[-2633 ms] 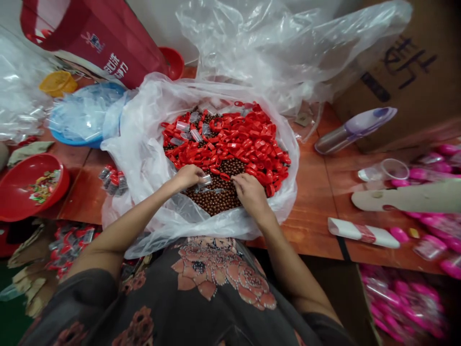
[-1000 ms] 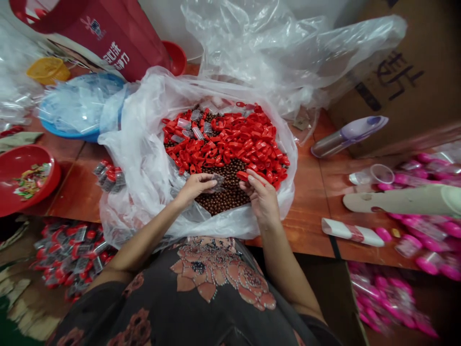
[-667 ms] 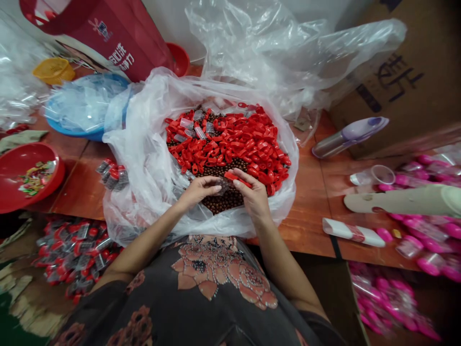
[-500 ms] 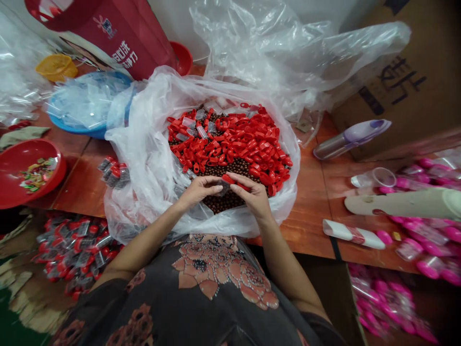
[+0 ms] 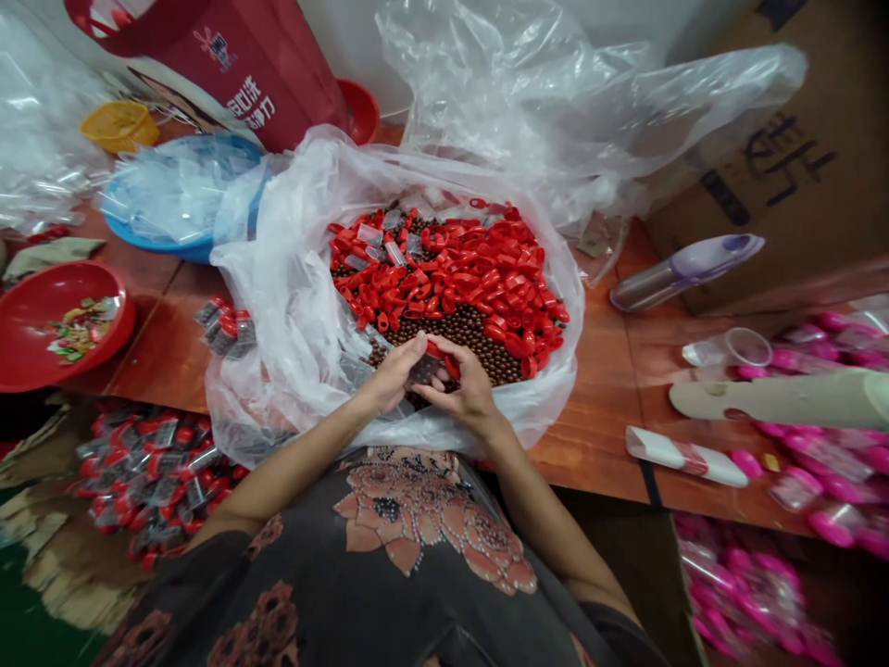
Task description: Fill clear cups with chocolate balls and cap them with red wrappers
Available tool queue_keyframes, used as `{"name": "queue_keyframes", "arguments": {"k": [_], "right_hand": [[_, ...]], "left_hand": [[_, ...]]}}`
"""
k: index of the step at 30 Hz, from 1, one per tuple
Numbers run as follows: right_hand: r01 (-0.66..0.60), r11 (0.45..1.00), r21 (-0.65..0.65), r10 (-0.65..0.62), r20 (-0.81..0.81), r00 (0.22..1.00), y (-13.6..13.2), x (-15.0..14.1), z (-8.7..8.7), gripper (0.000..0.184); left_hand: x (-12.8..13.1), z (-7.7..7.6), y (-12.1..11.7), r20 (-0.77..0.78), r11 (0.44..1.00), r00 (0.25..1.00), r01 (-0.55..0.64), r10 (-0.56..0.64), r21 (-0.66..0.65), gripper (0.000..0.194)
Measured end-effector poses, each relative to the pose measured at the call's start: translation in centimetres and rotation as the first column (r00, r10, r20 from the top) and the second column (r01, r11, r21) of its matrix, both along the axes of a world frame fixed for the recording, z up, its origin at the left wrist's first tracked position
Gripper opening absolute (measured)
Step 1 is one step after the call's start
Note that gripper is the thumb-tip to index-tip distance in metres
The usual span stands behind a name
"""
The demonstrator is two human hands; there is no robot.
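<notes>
Above brown beads (image 5: pixel 462 338), left hand (image 5: pixel 393 378) and right hand (image 5: pixel 462 389) grip a red clip (image 5: pixel 450 363).
It slants toward near right; fingers (image 5: pixel 415 347) clamped, its middle hidden.

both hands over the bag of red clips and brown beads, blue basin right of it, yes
No: the head view shows the blue basin left of the clear bag; the left hand and right hand are over its red clips and brown beads.
</notes>
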State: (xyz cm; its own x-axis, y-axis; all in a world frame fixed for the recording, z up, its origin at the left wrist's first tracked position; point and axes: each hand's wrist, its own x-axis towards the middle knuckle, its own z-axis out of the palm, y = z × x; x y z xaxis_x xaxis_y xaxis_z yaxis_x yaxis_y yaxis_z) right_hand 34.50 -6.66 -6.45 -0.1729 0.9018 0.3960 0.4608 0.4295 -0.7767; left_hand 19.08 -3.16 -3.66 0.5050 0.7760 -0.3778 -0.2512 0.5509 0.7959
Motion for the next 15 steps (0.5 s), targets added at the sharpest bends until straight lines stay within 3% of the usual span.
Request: {"name": "queue_keyframes", "arguments": {"k": [3,6,10,12,15], "right_hand": [[-0.043,0.999,-0.027,0.040,-0.114,0.993,0.0,0.2,0.6,0.053],[0.034,0.986,-0.164,-0.081,-0.289,0.954,0.0,0.4,1.3,0.028],[0.065,0.929,-0.366,-0.266,-0.533,0.803,0.2,-0.2,1.4,0.037],[0.061,0.934,-0.352,-0.236,-0.481,0.845,0.3,-0.6,1.3,0.034],[0.045,0.977,-0.209,-0.073,-0.127,0.989,0.2,-0.7,1.4,0.042]], "left_hand": [[0.2,0.0,-0.3,-0.035,0.997,0.996,-0.079,0.079,-0.001,0.046],[-0.1,0.2,-0.4,-0.068,0.998,0.996,-0.052,0.055,0.037,0.048],[-0.3,0.1,-0.6,-0.157,0.993,0.983,-0.080,0.092,0.086,0.049],[-0.2,0.0,-0.7,-0.204,0.987,0.970,-0.104,0.128,0.126,0.049],[-0.1,-0.4,-0.9,-0.260,0.969,0.945,-0.147,0.197,0.200,0.046]]}}
